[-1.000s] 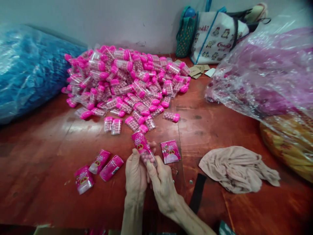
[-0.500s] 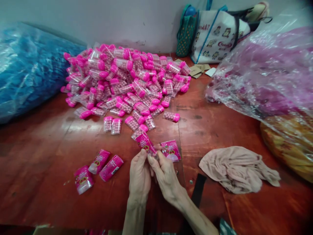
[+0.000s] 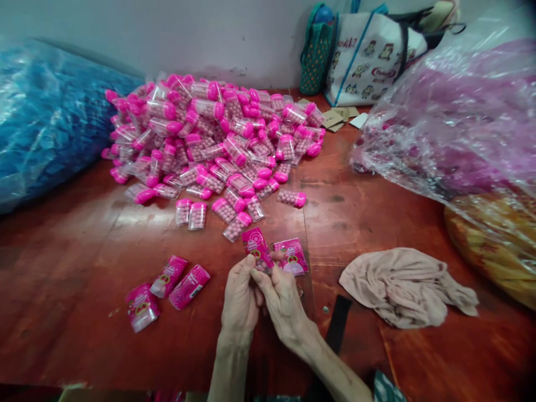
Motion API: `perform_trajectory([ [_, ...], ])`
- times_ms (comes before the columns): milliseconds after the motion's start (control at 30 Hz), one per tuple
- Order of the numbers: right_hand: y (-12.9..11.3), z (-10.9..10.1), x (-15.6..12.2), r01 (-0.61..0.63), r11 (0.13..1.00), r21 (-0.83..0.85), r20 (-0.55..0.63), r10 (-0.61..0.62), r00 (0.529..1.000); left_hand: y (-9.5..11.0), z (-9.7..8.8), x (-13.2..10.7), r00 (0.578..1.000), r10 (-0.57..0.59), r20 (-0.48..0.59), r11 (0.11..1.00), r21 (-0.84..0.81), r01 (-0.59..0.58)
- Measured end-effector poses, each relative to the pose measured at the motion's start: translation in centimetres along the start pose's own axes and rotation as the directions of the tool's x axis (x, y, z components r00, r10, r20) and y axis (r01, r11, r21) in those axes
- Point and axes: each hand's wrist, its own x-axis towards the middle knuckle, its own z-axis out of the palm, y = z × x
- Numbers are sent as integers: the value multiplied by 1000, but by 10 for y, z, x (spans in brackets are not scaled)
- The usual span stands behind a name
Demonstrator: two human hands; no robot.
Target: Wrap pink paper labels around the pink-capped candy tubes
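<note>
Between my left hand (image 3: 239,296) and my right hand (image 3: 288,307), the fingertips of both pinch a candy container in a pink printed sleeve (image 3: 256,243). Pink candy balls show at its lower end, and fingers hide part of it. Just beyond my right fingers lies a flat pink printed sleeve (image 3: 293,255). A few sleeved candy containers (image 3: 190,287) rest on the table to the left. Ahead is a large heap of clear candy containers (image 3: 201,139) with pink caps and pink balls inside. A loose container (image 3: 237,226) sits close to the held one.
A clear bag of blue pieces (image 3: 50,123) stands at the left, and a clear bag of pink pieces (image 3: 452,123) at the right. A crumpled beige cloth (image 3: 406,285) and a dark strap (image 3: 338,324) lie right of my hands. A printed tote bag (image 3: 368,61) leans on the wall.
The held container has turned slightly more upright and shifted a little right in my fingers. Both hands keep their grip, and the whole view has moved slightly.
</note>
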Motion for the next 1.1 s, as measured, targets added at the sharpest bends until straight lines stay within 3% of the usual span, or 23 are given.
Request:
perform_trajectory([
  [100, -4, 0, -3, 6, 998, -70, 58, -2, 998, 6, -3, 1, 998, 17, 67, 999, 44, -20],
  [167, -8, -2, -7, 30, 984, -178, 125, -7, 992, 14, -9, 0, 992, 121, 21, 988, 98, -122],
  [200, -10, -5, -11, 49, 969, -244, 145, -13, 989, 21, -15, -1, 975, 221, -38, 966, 145, -213],
  [267, -13, -15, -22, 86, 929, -359, 121, -45, 992, 37, -33, -4, 868, 462, -184, 861, 330, -388],
  [300, -12, -24, -28, 104, 909, -403, 66, -85, 994, 47, -45, -5, 794, 567, -219, 776, 464, -427],
  [333, -11, -35, -35, 126, 889, -440, -13, -147, 989, 57, -59, -6, 728, 660, -187, 651, 627, -429],
  [367, -8, -48, -42, 160, 849, -504, -108, -246, 963, 68, -75, -6, 691, 717, -90, 478, 784, -395],
  [400, -4, -64, -49, 162, 784, -600, -210, -350, 913, 78, -90, -6, 603, 797, 18, 251, 900, -358],
  [433, 0, -81, -56, 127, 710, -692, -298, -442, 846, 86, -104, -4, 587, 797, 144, 41, 956, -290],
  [467, 5, -98, -61, 69, 642, -763, -359, -511, 781, 93, -116, -3, 620, 748, 237, -106, 965, -240],
  [533, 17, -130, -71, -64, 530, -845, -398, -546, 737, 101, -131, 1, 600, 730, 327, -276, 944, -179],
  [567, 23, -143, -75, -118, 475, -872, -394, -540, 743, 101, -132, 2, 586, 731, 350, -314, 935, -167],
  [667, 39, -165, -82, -136, 370, -919, -328, -526, 784, 91, -107, 0, 525, 761, 381, -336, 924, -184],
  [700, 43, -167, -83, -135, 351, -927, -314, -524, 792, 84, -91, -2, 436, 813, 386, -319, 922, -220],
  [733, 45, -167, -83, -133, 340, -931, -305, -525, 795, 75, -71, -5, 407, 828, 387, -287, 914, -285],
  [767, 47, -167, -83, -131, 339, -932, -303, -527, 794, 64, -48, -8, 480, 756, 445, -270, 880, -390],
  [800, 47, -166, -82, -123, 347, -930, -304, -533, 790, 49, -24, -12, 476, 740, 476, -223, 840, -494],
  [833, 47, -166, -81, -111, 367, -924, -309, -543, 781, 32, 0, -16, 532, 665, 525, -169, 799, -578],
  [867, 47, -167, -80, -93, 395, -914, -317, -551, 772, 13, 23, -20, 549, 562, 618, -151, 730, -667],
  [933, 45, -170, -80, -57, 464, -884, -341, -556, 758, -30, 63, -26, 517, 307, 799, -156, 578, -801],
  [1000, 45, -174, -81, -48, 540, -841, -392, -545, 741, -71, 90, -30, 493, 69, 867, -168, 497, -851],
  [1067, 47, -175, -83, -62, 620, -782, -469, -521, 713, -102, 104, -29, 464, -20, 885, -186, 453, -872],
  [1100, 48, -175, -83, -69, 655, -753, -506, -509, 696, -112, 107, -27, 469, -27, 883, -189, 457, -869],
])
